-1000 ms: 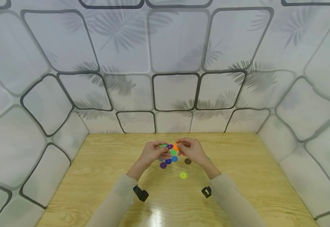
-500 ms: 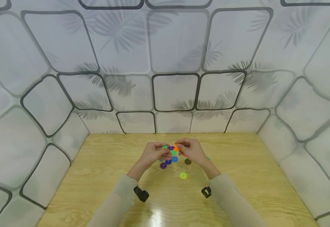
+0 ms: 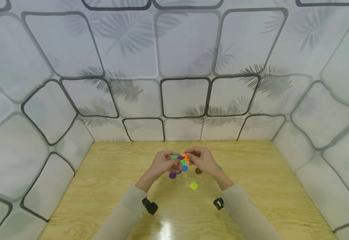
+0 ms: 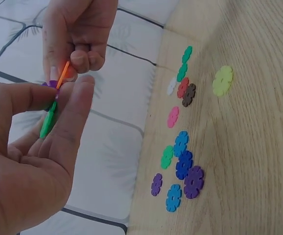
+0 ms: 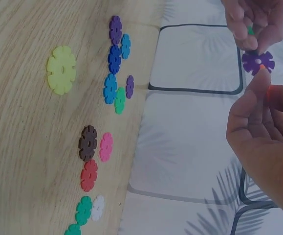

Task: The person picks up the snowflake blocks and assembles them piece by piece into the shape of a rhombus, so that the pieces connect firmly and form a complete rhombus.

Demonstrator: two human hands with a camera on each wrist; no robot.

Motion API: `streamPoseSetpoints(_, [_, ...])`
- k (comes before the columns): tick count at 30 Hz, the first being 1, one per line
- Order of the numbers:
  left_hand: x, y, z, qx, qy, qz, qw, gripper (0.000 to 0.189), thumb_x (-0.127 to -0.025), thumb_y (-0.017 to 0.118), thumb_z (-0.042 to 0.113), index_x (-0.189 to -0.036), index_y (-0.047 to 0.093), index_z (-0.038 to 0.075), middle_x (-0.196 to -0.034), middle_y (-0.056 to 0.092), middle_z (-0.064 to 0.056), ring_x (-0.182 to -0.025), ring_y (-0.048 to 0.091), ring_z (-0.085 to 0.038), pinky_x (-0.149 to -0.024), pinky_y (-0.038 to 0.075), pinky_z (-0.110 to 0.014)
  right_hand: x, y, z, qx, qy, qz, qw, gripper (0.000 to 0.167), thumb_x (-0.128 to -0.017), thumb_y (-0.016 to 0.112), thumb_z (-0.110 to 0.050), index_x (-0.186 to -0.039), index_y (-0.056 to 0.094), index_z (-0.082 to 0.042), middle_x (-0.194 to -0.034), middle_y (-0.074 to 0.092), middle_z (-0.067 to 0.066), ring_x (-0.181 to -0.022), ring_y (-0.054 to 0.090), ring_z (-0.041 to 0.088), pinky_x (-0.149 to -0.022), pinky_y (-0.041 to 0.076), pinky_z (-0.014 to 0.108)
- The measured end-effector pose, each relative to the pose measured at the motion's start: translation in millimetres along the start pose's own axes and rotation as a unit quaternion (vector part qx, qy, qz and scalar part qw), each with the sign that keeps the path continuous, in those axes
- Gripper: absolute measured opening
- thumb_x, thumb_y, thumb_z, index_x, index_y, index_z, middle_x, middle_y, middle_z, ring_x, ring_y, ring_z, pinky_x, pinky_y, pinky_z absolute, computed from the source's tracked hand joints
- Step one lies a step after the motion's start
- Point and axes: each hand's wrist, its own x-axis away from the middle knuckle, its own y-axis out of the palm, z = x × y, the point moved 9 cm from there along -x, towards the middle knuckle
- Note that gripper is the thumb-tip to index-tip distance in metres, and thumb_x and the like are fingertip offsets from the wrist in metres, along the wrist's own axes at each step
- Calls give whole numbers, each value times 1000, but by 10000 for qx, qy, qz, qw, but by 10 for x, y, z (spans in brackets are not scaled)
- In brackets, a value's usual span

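Note:
Both hands meet over the far middle part of the table with flower-shaped, notched plastic discs between them. My left hand [image 3: 162,163] pinches a green disc [image 4: 48,120] joined to a purple disc [image 5: 258,62], with thumb and forefinger near the join. In my right hand [image 3: 202,160], thumb and forefinger grip an orange disc [image 3: 186,157]. Its edge meets the purple disc's rim in the right wrist view, and fingers cover much of it. In the left wrist view the green and orange discs appear edge-on.
Several loose discs lie on the wooden table [image 3: 252,186] below the hands, among them a yellow-green one [image 3: 193,185] nearest the person, a brown one [image 3: 198,170] and a dark purple one [image 3: 172,175]. Patterned cloth walls [image 3: 183,100] enclose the back and sides.
My left hand has shifted slightly right and down, covering more of the blue discs behind it. The purple disc looks more edge-on. My right hand stays almost in place, gripping the orange disc.

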Motion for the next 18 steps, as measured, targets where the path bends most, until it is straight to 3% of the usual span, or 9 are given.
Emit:
streamPoseSetpoints(5, [24, 12, -28, -357, -61, -233, 9991, 32, -104, 68, 14, -134, 68, 3, -109, 79, -19, -89, 81, -36, -83, 65, -57, -24, 61, 87, -104, 69, -202, 9997, 22, -107, 62, -12, -122, 72, 1, -95, 74, 27, -72, 71, 19, -65, 62, 25])
streamPoseSetpoints(10, [35, 37, 14, -560, 226, -403, 9974, 35, -104, 69, 20, -138, 66, 9, -127, 70, -22, -100, 78, -40, -85, 64, -60, -37, 88, 149, -249, 194, -209, 9993, 27, -108, 62, -14, -130, 65, 2, -95, 75, 25, -71, 71, 17, -67, 62, 26])
streamPoseSetpoints(14, [40, 48, 34, -561, 289, -424, 9971, 37, -105, 69, 22, -139, 66, 8, -125, 70, -29, -103, 76, -45, -85, 65, -59, -36, 93, 150, -297, 202, -208, 9991, 31, -108, 62, -14, -132, 60, 5, -96, 76, 25, -72, 71, 21, -68, 60, 26])
streamPoseSetpoints(18, [36, 51, 33, -584, 306, -378, 9971, 37, -105, 69, 22, -138, 67, 5, -124, 71, -31, -98, 79, -40, -84, 65, -58, -25, 87, 143, -298, 235, -189, 9991, 31, -108, 62, -15, -131, 61, 5, -91, 76, 19, -74, 73, 25, -70, 61, 26])
